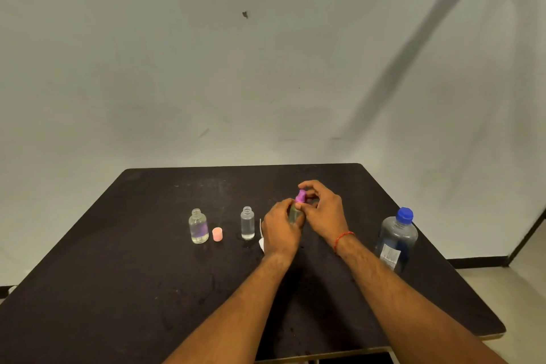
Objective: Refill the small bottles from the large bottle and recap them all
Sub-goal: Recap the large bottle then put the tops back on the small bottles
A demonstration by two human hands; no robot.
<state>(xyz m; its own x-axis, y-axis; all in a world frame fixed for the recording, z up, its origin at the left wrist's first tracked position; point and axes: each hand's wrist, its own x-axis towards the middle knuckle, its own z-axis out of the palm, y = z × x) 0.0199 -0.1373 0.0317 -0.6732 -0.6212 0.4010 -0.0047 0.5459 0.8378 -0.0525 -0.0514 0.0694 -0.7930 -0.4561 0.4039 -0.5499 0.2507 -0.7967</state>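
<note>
Left hand (280,229): fingers curled round a small bottle (294,214), held upright above the table (118,275).
Right hand (323,211): fingertips pinch the purple cap (301,195) atop that bottle.
Uncapped bottles: one (198,226) far left, beside a pink cap (217,234); another (247,223) nearer the hands.
Large bottle (397,241): right, blue-capped, upright.

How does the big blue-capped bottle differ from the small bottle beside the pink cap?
The large bottle is much bigger and capped in blue; the small bottle is open, with a pink cap standing beside it. Both are clear and standing.
</note>
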